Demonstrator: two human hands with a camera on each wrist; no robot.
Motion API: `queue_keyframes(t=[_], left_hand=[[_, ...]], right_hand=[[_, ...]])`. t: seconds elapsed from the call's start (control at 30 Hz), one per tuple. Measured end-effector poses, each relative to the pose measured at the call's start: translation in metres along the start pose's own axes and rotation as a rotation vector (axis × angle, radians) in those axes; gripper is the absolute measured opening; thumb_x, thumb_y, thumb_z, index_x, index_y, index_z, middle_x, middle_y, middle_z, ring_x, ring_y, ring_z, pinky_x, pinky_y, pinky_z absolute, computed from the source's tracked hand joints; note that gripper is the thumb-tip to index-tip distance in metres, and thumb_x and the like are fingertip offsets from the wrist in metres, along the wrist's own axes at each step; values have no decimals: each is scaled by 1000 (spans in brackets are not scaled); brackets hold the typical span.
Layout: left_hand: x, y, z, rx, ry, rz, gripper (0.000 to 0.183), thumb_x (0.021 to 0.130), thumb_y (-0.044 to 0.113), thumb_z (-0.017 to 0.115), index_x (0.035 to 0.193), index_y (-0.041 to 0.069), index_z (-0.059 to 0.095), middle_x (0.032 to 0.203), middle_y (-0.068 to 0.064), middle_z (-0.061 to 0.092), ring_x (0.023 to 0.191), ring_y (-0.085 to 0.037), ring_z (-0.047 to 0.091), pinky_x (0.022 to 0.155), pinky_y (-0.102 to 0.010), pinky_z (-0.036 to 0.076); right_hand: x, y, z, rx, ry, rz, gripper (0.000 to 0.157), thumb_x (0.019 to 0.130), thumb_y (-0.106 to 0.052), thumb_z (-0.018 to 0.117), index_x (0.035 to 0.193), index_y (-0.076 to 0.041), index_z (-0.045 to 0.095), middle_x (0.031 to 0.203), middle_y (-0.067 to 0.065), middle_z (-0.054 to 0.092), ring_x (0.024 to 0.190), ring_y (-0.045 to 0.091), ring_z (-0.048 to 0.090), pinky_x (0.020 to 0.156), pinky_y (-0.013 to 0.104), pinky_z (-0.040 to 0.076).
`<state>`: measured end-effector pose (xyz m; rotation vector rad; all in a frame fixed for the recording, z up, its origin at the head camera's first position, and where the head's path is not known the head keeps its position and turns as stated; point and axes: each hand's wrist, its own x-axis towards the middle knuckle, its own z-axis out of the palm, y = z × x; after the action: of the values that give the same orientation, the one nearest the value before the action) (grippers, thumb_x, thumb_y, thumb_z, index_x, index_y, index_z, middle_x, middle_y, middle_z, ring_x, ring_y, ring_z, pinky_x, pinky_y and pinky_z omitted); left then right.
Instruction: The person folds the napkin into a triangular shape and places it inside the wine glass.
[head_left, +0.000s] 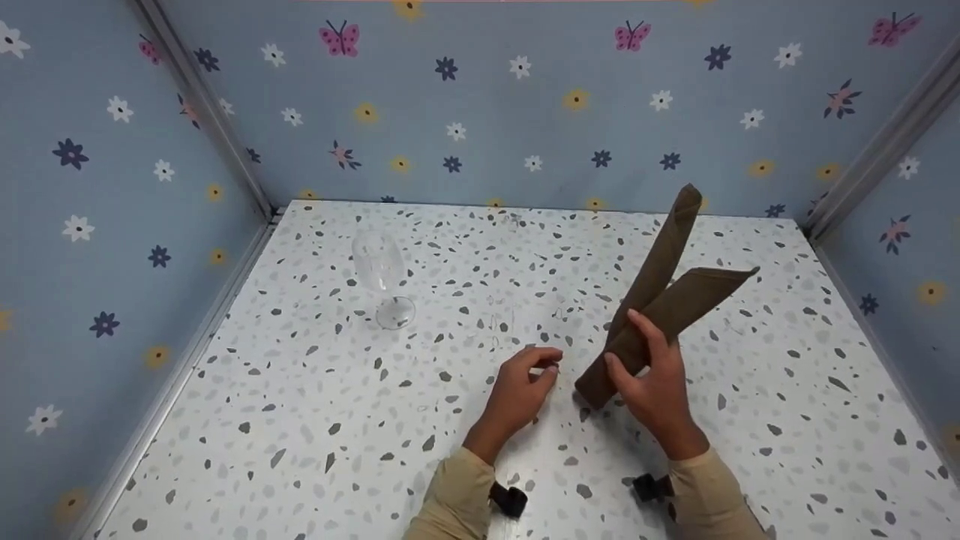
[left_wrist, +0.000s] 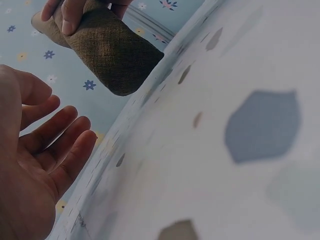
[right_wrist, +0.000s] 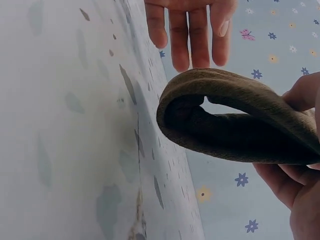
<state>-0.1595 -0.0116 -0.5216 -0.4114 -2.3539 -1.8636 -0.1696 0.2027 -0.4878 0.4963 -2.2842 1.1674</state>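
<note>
A brown cloth napkin [head_left: 679, 300], rolled and folded into a V with two tails pointing up and away, is in my right hand [head_left: 660, 390]. My right thumb and fingers pinch it near the fold. In the right wrist view the napkin's folded end [right_wrist: 215, 85] shows as a hollow loop. My left hand [head_left: 523, 386] is just left of the fold, apart from it, fingers relaxed and holding nothing; the left wrist view shows its fingers [left_wrist: 65, 135] loosely bent below the napkin [left_wrist: 117, 55]. A clear stemmed glass [head_left: 380, 270] stands upright farther back on the left.
The white speckled table [head_left: 300, 420] meets a blue flowered back wall [head_left: 495, 112]. Similar panels rise along the left side [head_left: 90, 285] and right side [head_left: 915, 225], with metal strips at the corners.
</note>
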Motion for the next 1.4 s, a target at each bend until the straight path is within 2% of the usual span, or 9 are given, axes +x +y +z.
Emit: queue_keyframes(t=[0.37, 0.6, 0.83, 1.2, 1.4], left_hand=[[1, -1, -6, 39, 22, -5, 24, 99, 9, 60, 119, 4, 71, 113, 3, 68, 102, -12, 64, 82, -29, 54], [2, -2, -9, 60, 36, 2, 23, 98, 8, 60, 118, 3, 71, 110, 1, 69, 99, -11, 64, 82, -29, 54], [5, -2, -18, 87, 75, 15, 22, 97, 7, 60, 116, 3, 72, 108, -2, 70, 98, -11, 65, 82, -29, 54], [5, -6, -34, 92, 139, -22, 22, 99, 10, 60, 117, 6, 72, 110, 4, 69, 100, -13, 64, 82, -31, 54], [5, -10, -50, 118, 214, -71, 23, 100, 10, 59, 119, 5, 71, 111, 2, 68, 100, -13, 64, 84, -31, 54]], right_hand=[[-5, 4, 0, -53, 87, -84, 71, 80, -1, 80, 144, -11, 52, 124, 23, 53, 104, 27, 57, 84, 44, 49], [-6, 9, -1, -49, 119, -125, 71, 79, -2, 80, 144, -9, 53, 123, 24, 54, 104, 23, 56, 87, 25, 44], [-6, 11, -3, -31, 129, -108, 73, 78, 1, 80, 145, -11, 52, 126, 22, 53, 105, 24, 56, 89, 19, 42], [-3, 12, -5, -27, 147, -109, 73, 77, 3, 80, 143, -10, 53, 128, 22, 53, 106, 25, 55, 91, 18, 40], [-3, 12, -4, -29, 145, -109, 71, 78, 2, 79, 143, -9, 53, 127, 23, 53, 107, 26, 55, 91, 19, 40]])
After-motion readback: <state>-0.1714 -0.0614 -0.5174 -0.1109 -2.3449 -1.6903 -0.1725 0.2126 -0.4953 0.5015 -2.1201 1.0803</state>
